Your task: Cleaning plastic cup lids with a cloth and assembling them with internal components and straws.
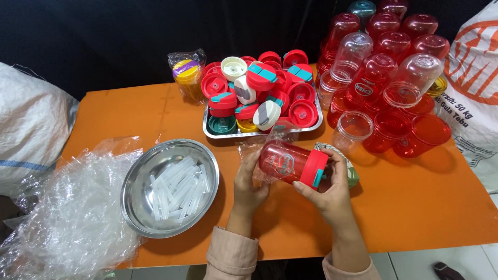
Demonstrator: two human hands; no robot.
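A red translucent plastic bottle [282,162] with a red lid and teal flip tab [314,170] lies sideways between both my hands above the orange table [415,202]. My left hand [249,181] grips the bottle's base end, where a clear plastic sleeve [257,150] wraps it. My right hand [327,189] holds the lid end from below. Just left of my hands sits a round steel bowl [140,207] with several clear plastic straws [179,189] in it.
A steel tray [311,126] piled with red, white and teal lids stands behind the bottle. Stacked red and clear bottles [384,78] fill the back right. Crumpled clear wrappers [72,218] lie at left, a white sack [474,88] at right, a bagged yellow bottle [188,75] behind.
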